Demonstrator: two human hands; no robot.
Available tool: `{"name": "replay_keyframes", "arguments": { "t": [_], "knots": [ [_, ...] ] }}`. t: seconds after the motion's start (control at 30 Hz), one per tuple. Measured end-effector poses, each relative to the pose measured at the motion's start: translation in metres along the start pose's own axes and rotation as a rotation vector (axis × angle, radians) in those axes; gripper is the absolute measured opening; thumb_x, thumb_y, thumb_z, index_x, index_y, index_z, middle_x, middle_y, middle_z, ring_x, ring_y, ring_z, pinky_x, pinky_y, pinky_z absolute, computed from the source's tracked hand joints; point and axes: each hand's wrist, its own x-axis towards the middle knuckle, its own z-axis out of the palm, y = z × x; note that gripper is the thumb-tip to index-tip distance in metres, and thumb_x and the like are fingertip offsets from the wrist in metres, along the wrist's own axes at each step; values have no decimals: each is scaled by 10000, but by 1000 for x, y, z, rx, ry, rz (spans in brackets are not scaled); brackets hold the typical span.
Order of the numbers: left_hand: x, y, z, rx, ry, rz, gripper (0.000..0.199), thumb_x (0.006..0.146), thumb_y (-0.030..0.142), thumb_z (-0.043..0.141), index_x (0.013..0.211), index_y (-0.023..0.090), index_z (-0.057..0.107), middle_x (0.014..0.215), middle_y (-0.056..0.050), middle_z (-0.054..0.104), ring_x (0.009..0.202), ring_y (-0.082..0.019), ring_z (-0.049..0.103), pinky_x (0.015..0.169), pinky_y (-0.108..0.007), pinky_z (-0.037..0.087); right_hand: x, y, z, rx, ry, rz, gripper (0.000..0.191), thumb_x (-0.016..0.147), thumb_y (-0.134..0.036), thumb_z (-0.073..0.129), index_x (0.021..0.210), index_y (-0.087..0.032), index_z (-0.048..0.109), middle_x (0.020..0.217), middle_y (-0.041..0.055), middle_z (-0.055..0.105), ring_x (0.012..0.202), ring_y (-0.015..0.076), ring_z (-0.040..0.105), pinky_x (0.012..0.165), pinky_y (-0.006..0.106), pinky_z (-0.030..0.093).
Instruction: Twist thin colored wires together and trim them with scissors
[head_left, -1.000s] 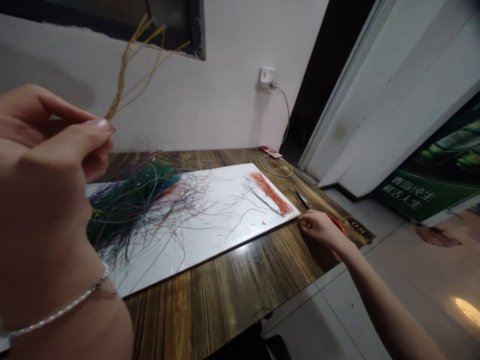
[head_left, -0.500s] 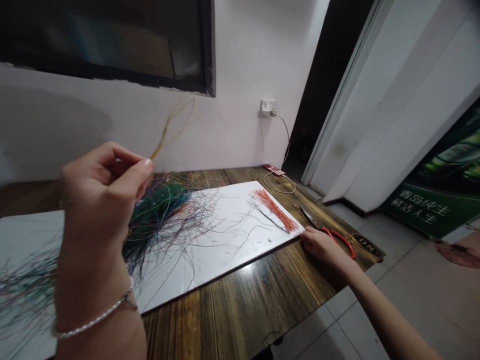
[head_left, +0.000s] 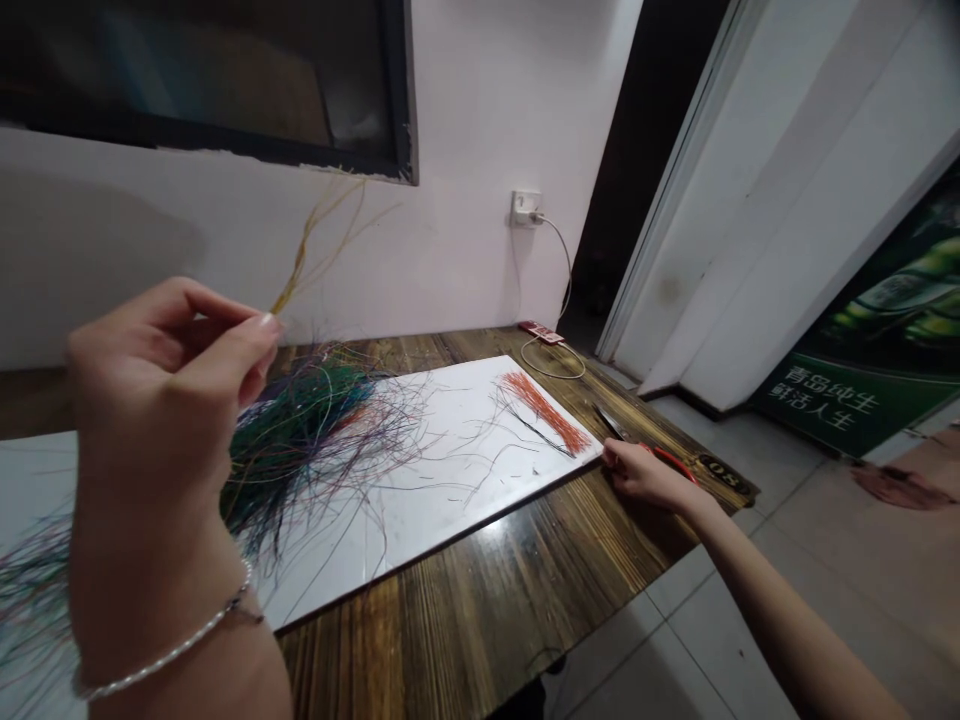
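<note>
Raised in front of the wall, my left hand (head_left: 176, 370) pinches a small bunch of thin yellow wires (head_left: 300, 255) between thumb and fingertips; their loose ends fan upward. My right hand (head_left: 645, 475) is closed low at the near right corner of a white board (head_left: 427, 510). Whatever its fingers hold, if anything, is hidden. Red-handled scissors (head_left: 675, 463) lie just behind that hand, partly covered by it. On the board, an orange wire bundle (head_left: 546, 412) lies near the right end, with a few dark wires beside it. A tangled multicoloured heap of wires (head_left: 315, 420) spreads behind my left wrist.
The board rests on a dark wooden table (head_left: 420, 620). At the back right, a white cable (head_left: 568, 270) runs from a wall socket (head_left: 526, 208) down to a red-and-white item (head_left: 541, 332). More loose wires (head_left: 34, 590) lie at the far left.
The view has shifted slightly. My left hand has moved a little leftward with the yellow wires still pinched. My right hand now covers more of the scissors' handles.
</note>
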Motion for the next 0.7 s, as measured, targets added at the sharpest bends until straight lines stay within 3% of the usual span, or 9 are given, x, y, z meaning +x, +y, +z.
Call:
{"name": "replay_keyframes", "arguments": {
  "t": [0.37, 0.57, 0.7],
  "knots": [
    [0, -3, 5, -19, 15, 1, 99, 688, 242, 613, 621, 225, 542, 555, 12, 435, 484, -110, 384, 467, -302, 246, 2, -3, -2, 121, 29, 59, 188, 572, -32, 440, 617, -200, 370, 586, -40, 414, 558, 106, 339, 530, 252, 227],
    [-1, -1, 3, -10, -24, -25, 71, 724, 213, 585, 661, 242, 569, 598, 3, 456, 529, -110, 405, 459, -285, 263, -6, 2, -11, 336, 9, 47, 119, 652, -108, 512, 727, -185, 460, 651, -30, 465, 584, 105, 402, 534, 231, 325],
    [0, -6, 5, -49, -11, -32, 73, 700, 201, 621, 650, 218, 572, 548, 23, 448, 489, -97, 385, 435, -263, 243, -4, -17, -23, 494, 3, -14, 154, 789, -255, 523, 912, -162, 515, 754, 2, 499, 651, 113, 470, 595, 247, 406]
  ]
}}
